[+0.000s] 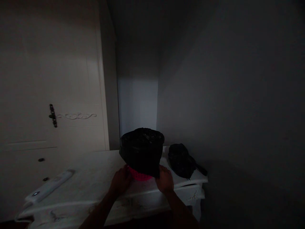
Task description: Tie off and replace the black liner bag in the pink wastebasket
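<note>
A pink basket-like container [141, 176] stands near the front edge of a white dresser top. A black plastic bag [141, 156] lines it, its mouth open and its rim folded down over the outside, hiding most of the pink wall. My left hand [121, 180] is against the lower left side of the container, fingers curled round it. At the lower right, my right hand [165, 180] is closed around the container's side beside a hanging corner of the bag. The fingertips of both hands are dim and partly hidden.
The white dresser [95, 178] carries a tied black bag [181, 160] at the right and a white power strip [49, 187] at the left. A white wardrobe [76, 79] rises at the left. A grey wall [226, 95] stands at the right.
</note>
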Demonstrator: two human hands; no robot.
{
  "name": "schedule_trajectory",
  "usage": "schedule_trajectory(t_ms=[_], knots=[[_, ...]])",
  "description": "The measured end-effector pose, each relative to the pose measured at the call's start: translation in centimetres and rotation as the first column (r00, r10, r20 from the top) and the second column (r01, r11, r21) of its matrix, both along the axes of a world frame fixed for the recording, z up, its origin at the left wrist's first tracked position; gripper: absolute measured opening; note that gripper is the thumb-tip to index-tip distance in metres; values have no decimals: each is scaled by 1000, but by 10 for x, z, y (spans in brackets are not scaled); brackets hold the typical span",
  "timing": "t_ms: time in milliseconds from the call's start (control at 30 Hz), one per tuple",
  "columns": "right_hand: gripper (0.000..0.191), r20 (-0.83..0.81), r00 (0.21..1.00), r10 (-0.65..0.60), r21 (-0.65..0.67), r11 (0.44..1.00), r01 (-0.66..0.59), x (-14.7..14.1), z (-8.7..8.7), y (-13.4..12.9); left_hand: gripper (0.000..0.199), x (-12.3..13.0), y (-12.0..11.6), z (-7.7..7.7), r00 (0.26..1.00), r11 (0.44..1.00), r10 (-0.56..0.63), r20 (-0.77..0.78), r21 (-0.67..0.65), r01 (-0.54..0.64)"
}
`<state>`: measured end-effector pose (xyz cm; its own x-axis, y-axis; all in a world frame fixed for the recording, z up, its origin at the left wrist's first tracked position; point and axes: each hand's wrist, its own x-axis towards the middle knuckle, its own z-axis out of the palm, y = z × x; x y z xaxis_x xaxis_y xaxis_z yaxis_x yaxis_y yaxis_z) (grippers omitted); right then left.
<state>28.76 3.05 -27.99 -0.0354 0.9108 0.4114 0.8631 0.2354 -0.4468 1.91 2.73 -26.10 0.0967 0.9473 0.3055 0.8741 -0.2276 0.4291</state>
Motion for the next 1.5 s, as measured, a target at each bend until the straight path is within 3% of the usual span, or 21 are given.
schedule_trajectory(t_ms=[567, 1000, 1500], knots=[[53, 3, 1000, -7, 22, 1000, 7, 0, -1, 0, 50, 0, 0, -1, 999, 999, 42, -14, -13, -42], [51, 17, 1000, -17, 0, 1000, 17, 0, -2, 2, 52, -5, 6, -10, 1000, 1000, -5, 16, 27, 5], [55, 38, 999, -19, -16, 1000, 19, 0, 2, -1, 50, -1, 1, -2, 1000, 1000, 17, -2, -4, -17]])
